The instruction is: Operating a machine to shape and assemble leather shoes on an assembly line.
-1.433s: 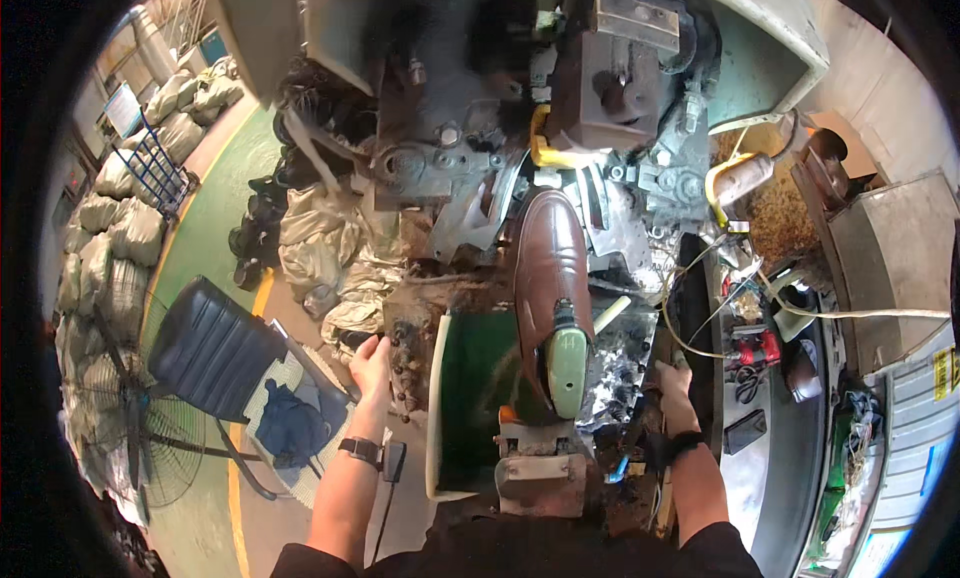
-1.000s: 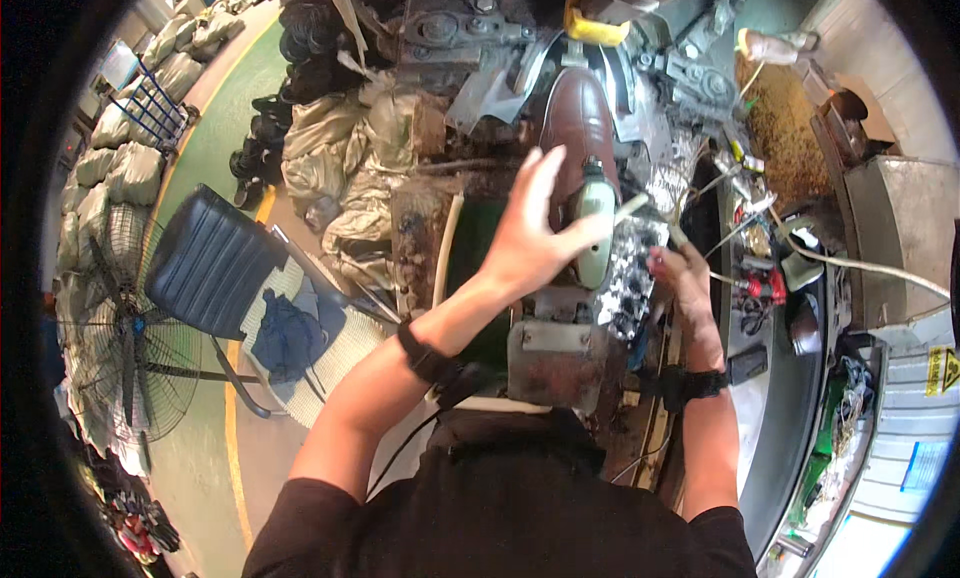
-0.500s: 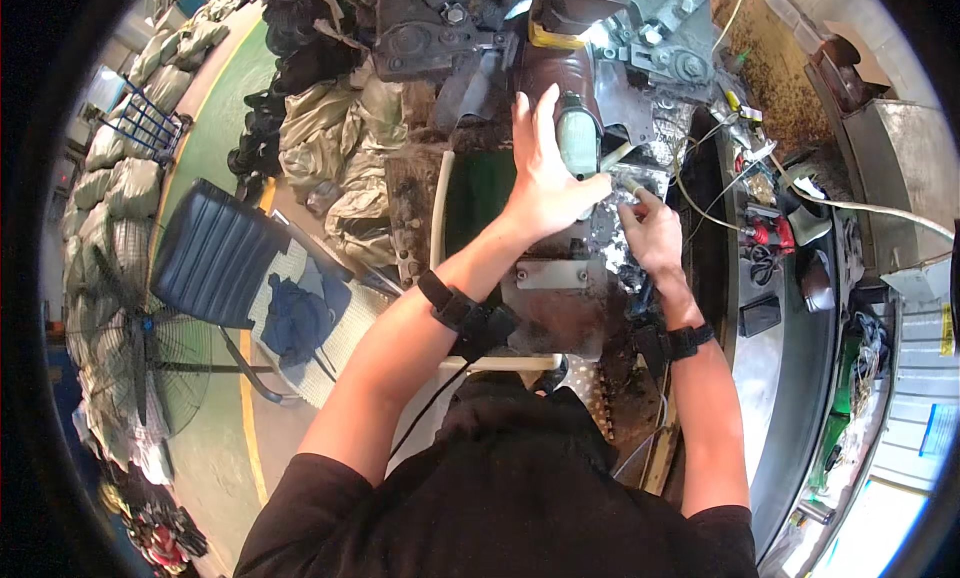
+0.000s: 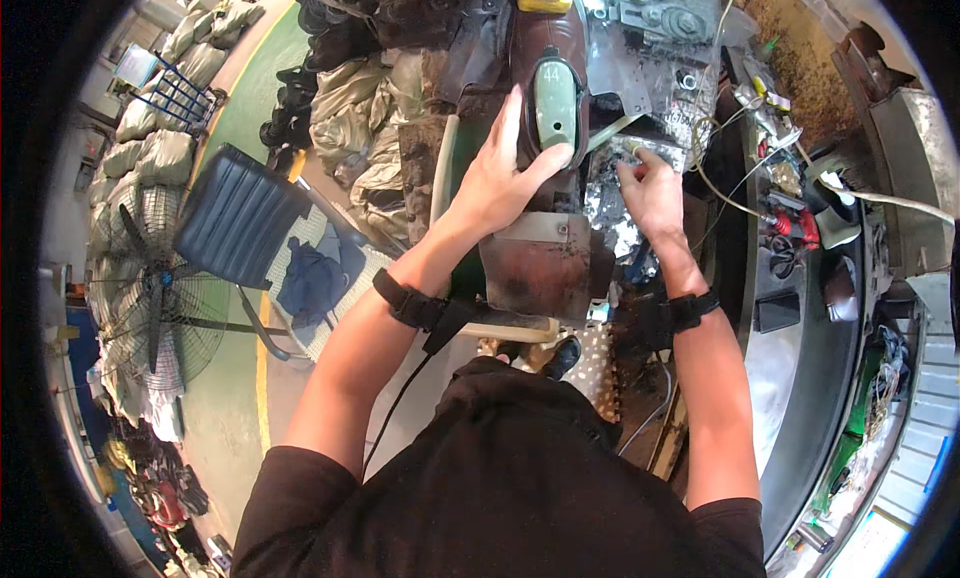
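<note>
A brown leather shoe upper is stretched over a green shoe last, heel end toward me, in a machine. My left hand grips the heel end, with its fingers along the left side and the thumb at the back. To the right, my right hand is closed with its fingers curled together beside a pale lever-like strip. Whatever lies between those fingers, if anything, is too small to make out. Below the heel is a worn metal plate of the machine.
Foil-like sheeting covers the machine's right side. A yellow pad presses near the shoe's far end. Cables and red-handled tools lie on the right-hand bench. On the left stand a dark chair and a floor fan.
The head view has shifted. My left hand has slid back around the heel, and more of the shoe and last shows. My right hand has drawn slightly away from the strip.
</note>
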